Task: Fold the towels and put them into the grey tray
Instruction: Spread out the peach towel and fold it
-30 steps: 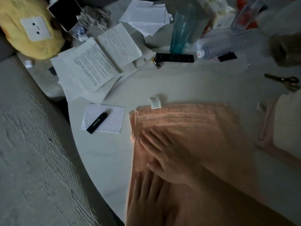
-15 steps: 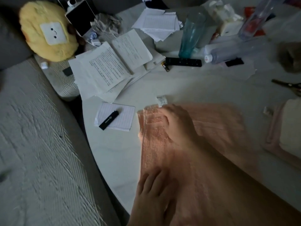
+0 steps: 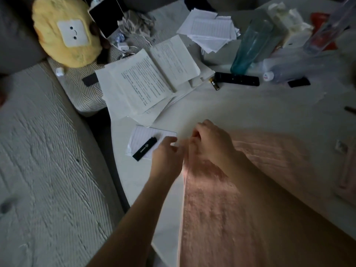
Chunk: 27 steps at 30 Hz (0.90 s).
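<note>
Two hands meet at one corner of the peach towel (image 3: 240, 199), the largest thing on the white desk (image 3: 240, 110). This towel lies flat, and its long axis runs from its far left corner toward the person's body. A second pinkish towel (image 3: 346, 170) lies to the right of the peach towel, cut by the edge of the view. The grey tray is not in view, so I cannot say where it stands.

The right hand (image 3: 210, 145) is on the far left corner of the peach towel, its fingers curled down over the edge; it seems to pinch the cloth, but the blur hides the fingertips. The left hand (image 3: 167, 158) is just left of the same corner, beside the towel's left edge, fingers bent toward it. Whether it holds the cloth already I cannot tell.

Both hands are equally near this corner, so in my judgement the coming fold starts here and carries the corner along the long axis or across to the right.

Left of the peach towel lies a small notepad (image 3: 146, 137) with a black pen-like stick (image 3: 144, 149) on it, close to the left hand, and it could be pushed.
</note>
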{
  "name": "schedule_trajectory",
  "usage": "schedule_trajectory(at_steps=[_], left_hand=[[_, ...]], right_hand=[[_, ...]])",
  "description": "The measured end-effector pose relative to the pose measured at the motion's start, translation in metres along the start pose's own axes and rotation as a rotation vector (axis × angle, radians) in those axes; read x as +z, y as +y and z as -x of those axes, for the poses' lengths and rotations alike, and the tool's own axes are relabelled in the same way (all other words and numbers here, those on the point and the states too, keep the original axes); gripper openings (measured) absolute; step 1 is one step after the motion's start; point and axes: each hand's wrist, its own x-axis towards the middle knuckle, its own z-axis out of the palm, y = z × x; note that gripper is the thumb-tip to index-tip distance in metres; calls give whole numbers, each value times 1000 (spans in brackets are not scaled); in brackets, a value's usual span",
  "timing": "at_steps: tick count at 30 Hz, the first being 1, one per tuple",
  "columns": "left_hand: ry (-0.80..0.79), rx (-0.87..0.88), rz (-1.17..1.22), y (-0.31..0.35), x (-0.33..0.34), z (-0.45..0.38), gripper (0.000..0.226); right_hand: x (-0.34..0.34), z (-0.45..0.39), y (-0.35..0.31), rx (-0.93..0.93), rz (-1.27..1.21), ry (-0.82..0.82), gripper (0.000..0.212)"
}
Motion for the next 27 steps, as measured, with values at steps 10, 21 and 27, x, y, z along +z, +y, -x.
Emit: schedule_trajectory(at_steps=[10, 21, 27], left_hand=[[86, 180, 62, 31, 8, -71, 23], [297, 531, 3, 12, 12, -9, 27], [-90, 676, -418, -35, 65, 81, 66]], right_hand=[[-20, 7, 4, -39, -226, 426, 12], [15, 0, 0, -19, -474, 300, 16], [27, 74, 62, -216, -145, 180, 50]])
